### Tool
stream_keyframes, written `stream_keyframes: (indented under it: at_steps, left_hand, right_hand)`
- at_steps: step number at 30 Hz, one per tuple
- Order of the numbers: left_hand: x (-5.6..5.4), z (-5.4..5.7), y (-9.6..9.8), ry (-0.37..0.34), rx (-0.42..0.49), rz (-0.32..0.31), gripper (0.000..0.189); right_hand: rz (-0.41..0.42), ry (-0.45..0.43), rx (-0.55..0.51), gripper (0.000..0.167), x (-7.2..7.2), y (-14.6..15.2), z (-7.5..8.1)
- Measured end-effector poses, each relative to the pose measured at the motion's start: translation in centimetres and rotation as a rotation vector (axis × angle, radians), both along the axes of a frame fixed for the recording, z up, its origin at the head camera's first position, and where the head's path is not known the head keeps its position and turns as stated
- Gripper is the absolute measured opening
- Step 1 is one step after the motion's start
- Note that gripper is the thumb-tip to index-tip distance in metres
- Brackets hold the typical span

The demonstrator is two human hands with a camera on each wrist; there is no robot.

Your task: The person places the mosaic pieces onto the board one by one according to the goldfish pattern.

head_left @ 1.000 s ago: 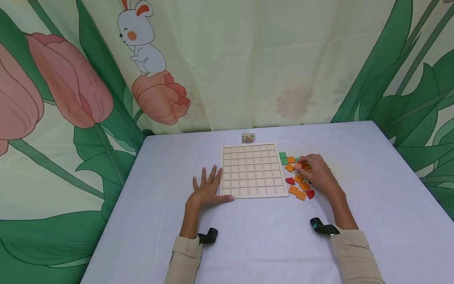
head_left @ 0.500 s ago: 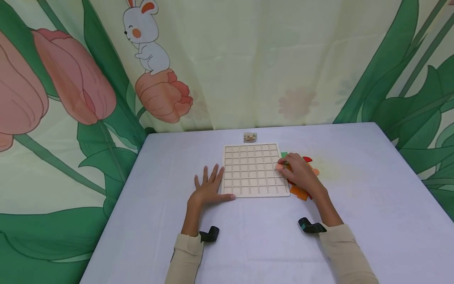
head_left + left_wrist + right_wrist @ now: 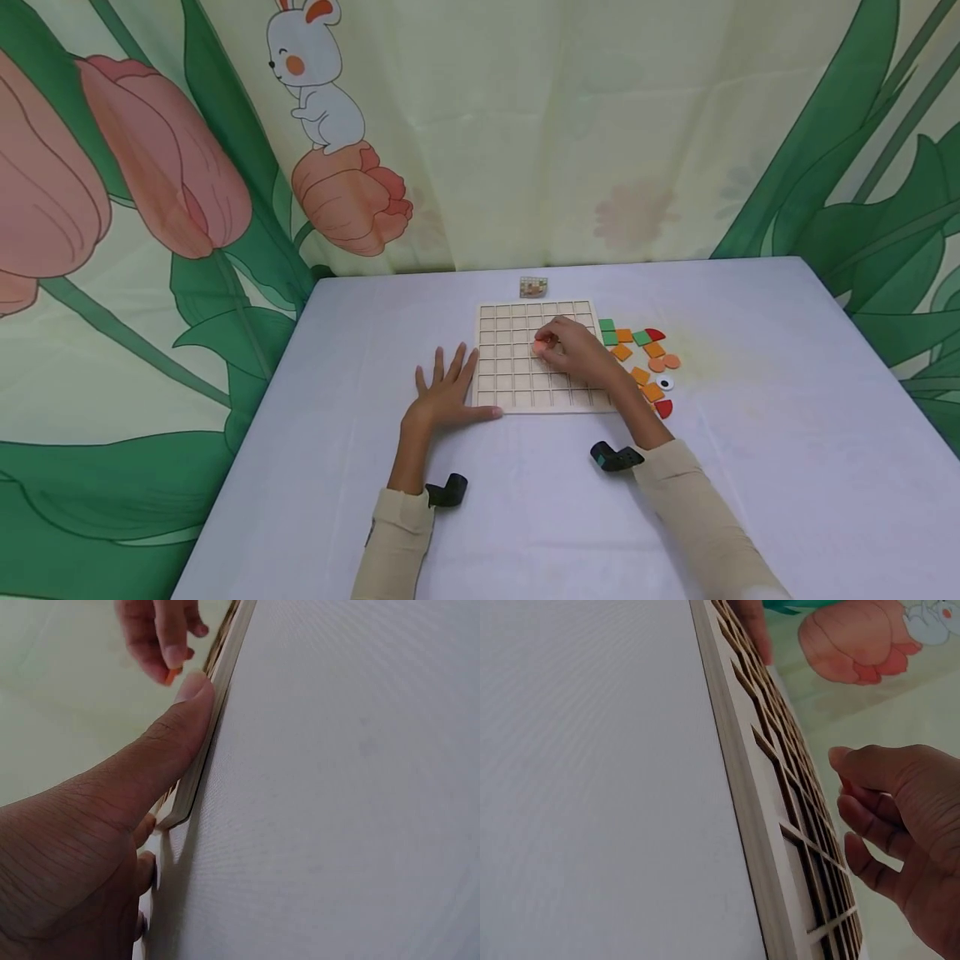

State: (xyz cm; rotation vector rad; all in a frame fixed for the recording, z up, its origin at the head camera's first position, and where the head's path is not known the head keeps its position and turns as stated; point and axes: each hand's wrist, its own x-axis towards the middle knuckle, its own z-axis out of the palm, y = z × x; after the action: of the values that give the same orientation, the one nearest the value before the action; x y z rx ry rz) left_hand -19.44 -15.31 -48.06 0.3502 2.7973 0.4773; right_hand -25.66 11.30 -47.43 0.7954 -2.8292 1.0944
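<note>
A pale wooden grid board [image 3: 504, 375] with raised square cells lies on the table. My left hand [image 3: 441, 406] rests with spread, straight fingers at its left edge, and the thumb [image 3: 193, 688] lies along the near edge. Over the middle of the board, my right hand [image 3: 581, 354] pinches a small peach-orange disc [image 3: 538, 347] between thumb and fingertips. In the left wrist view that disc [image 3: 172, 676] shows as an orange sliver above the board. The right wrist view shows the hand [image 3: 922, 802] apart from the grid, with the disc mostly hidden by the fingers.
Right of the board lie loose pieces: green squares [image 3: 608, 337], orange squares [image 3: 654, 350], peach discs [image 3: 672, 362], red quarter-rounds [image 3: 663, 409] and a white eye disc [image 3: 664, 382]. A small patterned card [image 3: 533, 287] lies behind the board. A printed curtain [image 3: 510, 133] hangs beyond the table.
My right hand has moved left from the loose pieces to above the board's middle, carrying the peach-orange disc. The left hand stays in place at the board's edge.
</note>
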Motion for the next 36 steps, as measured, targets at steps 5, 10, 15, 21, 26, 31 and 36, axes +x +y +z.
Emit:
stream_keyframes:
  at_steps: [5,10,15,21,26,31,36]
  left_hand:
    - [-0.1,-0.1,0.0,-0.007,-0.004,0.005,0.114]
    - [-0.1,0.0,0.1,-0.008,-0.007,0.005,0.114]
    - [0.0,0.2,0.1,-0.002,-0.014,0.002,0.112]
    - [0.1,-0.1,0.2,-0.005,-0.028,-0.001,0.112]
    - [0.1,-0.1,0.2,0.001,-0.037,-0.003,0.113]
    - [0.1,-0.1,0.1,-0.002,-0.041,-0.002,0.112]
    - [0.1,-0.1,0.1,0.001,-0.043,-0.008,0.111]
  right_hand:
    - [0.024,-0.024,-0.032,0.024,-1.0,-1.4,-0.6]
    - [0.021,-0.019,-0.064,0.022,-1.6,-2.8,-1.0]
    - [0.031,-0.001,-0.093,0.021,-2.4,-4.2,-1.4]
    - [0.015,-0.009,-0.085,0.023,-3.0,-5.8,-2.1]
    - [-0.031,0.04,-0.058,0.023,-2.9,-6.8,-2.3]
    - [-0.093,0.067,-0.038,0.022,-2.8,-7.8,-2.2]
    - [-0.161,0.07,-0.015,0.023,-2.7,-8.5,-2.1]
